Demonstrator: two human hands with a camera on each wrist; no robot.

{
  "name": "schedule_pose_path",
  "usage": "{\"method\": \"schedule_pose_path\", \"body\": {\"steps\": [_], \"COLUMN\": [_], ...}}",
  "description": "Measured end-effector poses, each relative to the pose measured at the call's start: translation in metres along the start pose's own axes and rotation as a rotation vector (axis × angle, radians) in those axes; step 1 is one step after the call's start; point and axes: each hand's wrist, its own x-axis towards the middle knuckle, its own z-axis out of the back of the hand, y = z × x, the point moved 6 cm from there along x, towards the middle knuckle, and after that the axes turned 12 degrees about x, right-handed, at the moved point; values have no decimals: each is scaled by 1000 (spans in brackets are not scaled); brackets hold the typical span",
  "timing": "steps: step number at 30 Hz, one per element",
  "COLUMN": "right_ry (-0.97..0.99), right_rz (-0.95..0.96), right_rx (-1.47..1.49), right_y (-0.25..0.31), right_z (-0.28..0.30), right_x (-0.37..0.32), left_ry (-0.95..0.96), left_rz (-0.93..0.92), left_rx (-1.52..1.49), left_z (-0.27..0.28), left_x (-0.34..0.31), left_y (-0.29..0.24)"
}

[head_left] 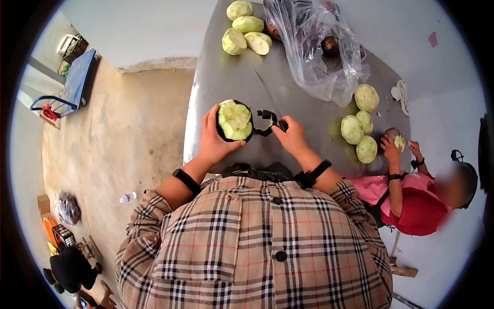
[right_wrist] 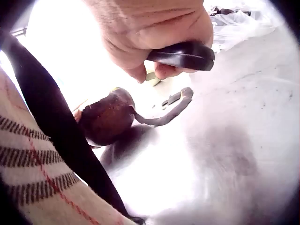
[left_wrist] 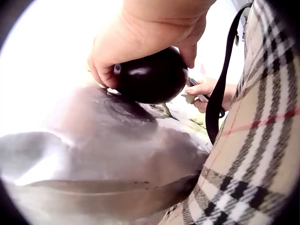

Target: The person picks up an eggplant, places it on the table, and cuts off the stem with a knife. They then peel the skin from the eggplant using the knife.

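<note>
A round, dark purple eggplant (head_left: pixel 235 121), already stripped to pale green flesh over its upper face, is cupped in the left hand (head_left: pixel 213 139). The fingers are curled under the glossy unpeeled skin and the thumb is laid along the near side. It is held low over the near edge of the grey steel table (head_left: pixel 231 77); whether it touches the surface cannot be told. A black-handled knife (head_left: pixel 267 92) is gripped in the right hand (head_left: pixel 293 136), with all fingers closed tightly round the handle. A curling strip of dark peel (head_left: pixel 265 126) is seen hanging between fruit and blade. The peeling is probably best done with shallow cuts, so that only skin is taken. The fruit should be turned a little in the left palm after each pass, and the thumb kept clear of the edge. The strip should be allowed to fall away rather than bunch under the blade. The peeled face is turned upward and the remaining dark skin downward, towards the table. The body is so nearly round that a long axis is hardly marked, and the stem end cannot be made out. The knife's long axis is laid away from the person, its tip pointing up the table towards a clear plastic bag (head_left: pixel 319 51).
</note>
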Motion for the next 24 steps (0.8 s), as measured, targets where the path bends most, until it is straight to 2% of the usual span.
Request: {"method": "schedule_pose_path", "body": {"steps": [6,9,12,16,19,22,24], "right_ry": [137,166,228,139,193,293,313], "right_rz": [-147,-102,-197,6,-55,-115,-62], "right_rx": [124,113,268,304,384,193,184], "right_y": [-13,-15,-15,-13,-9,5,8], "right_z": [1,-2,-6,-5,-7,-7,-11], "right_x": [-17,-27,-35,-42,-49,-53,-55], "left_ry": [-11,16,31,16,18,1,-5], "left_rz": [43,40,67,19,57,90,97], "left_rx": [95,225,222,161,168,156,162], "left_z": [16,20,18,13,14,13,14], "left_x": [-14,-15,-15,-10,-8,-9,-8], "left_y": [9,2,2,1,1,10,11]}}
